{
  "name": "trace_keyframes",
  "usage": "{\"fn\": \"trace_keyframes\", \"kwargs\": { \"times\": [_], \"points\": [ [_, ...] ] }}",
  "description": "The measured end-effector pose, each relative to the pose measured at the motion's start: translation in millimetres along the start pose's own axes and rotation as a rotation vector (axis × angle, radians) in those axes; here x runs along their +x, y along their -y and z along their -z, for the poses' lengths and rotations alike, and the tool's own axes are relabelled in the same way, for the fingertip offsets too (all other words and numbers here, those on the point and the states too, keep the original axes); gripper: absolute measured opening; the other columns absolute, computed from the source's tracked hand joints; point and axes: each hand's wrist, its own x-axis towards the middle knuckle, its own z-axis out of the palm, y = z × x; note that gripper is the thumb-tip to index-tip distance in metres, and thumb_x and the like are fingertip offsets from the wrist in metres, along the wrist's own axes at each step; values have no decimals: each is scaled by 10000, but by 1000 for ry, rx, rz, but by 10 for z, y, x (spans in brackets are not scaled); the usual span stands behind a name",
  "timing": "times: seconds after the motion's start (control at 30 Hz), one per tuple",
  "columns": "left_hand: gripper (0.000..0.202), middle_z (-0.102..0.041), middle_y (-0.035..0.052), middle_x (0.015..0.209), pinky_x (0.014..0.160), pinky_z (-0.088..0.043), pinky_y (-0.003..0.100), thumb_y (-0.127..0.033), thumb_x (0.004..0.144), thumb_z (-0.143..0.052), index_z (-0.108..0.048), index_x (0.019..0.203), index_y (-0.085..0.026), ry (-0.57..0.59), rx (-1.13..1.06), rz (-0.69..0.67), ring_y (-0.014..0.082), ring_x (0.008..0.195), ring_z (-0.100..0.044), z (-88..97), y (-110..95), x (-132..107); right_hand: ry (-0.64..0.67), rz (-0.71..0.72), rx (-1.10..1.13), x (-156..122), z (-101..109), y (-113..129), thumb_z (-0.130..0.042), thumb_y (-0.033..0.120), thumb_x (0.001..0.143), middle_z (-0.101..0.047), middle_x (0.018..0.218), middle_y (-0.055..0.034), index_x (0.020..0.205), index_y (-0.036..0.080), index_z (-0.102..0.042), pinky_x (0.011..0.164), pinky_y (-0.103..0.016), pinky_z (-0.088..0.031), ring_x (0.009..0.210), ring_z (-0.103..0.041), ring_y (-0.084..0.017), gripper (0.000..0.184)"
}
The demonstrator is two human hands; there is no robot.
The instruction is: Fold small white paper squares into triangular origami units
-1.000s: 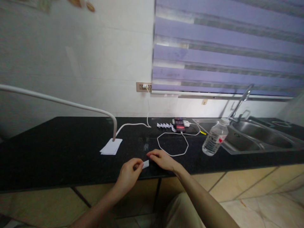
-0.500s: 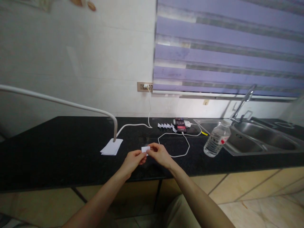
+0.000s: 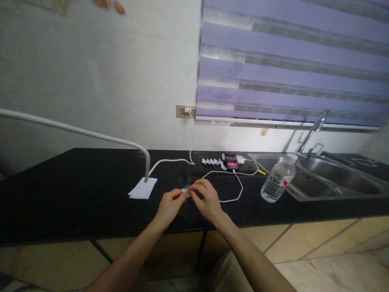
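Observation:
Between my fingertips, just above the black counter (image 3: 91, 202), is a small folded piece of white paper (image 3: 185, 190), mostly covered by the fingers. My left hand (image 3: 170, 206) pinches its left side. On the right side, my right hand (image 3: 207, 198) pinches it too, thumb and fingers close to the left thumb. A stack of white paper sheets (image 3: 142, 190) lies to the left of my hands. Several small folded white papers (image 3: 212, 162) stand in a row farther back, to the right.
A white flexible stand arm (image 3: 103, 137) reaches down onto the paper stack. White cables (image 3: 241, 190) loop right of my hands to devices (image 3: 232, 162) at the back. A clear water bottle (image 3: 278, 180) stands beside the metal sink (image 3: 316, 184). A wall socket (image 3: 186, 111) holds a plug.
The small paper was a flat white rectangle standing up between my fingers; now it is folded down and mostly hidden. My right fingers have shifted slightly up and over it.

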Motion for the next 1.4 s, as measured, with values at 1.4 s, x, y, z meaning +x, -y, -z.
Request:
{"fn": "trace_keyframes", "kwargs": {
  "times": [1.4],
  "points": [
    [240, -673, 28, 706, 720, -443, 260, -315, 713, -556, -687, 809, -138, -13, -199, -12, 153, 710, -585, 17, -252, -105, -48, 192, -71, -115, 25, -18, -483, 106, 797, -526, 858, -46, 1083, 285, -601, 673, -288, -459, 789, -492, -149, 357]
  ]
}}
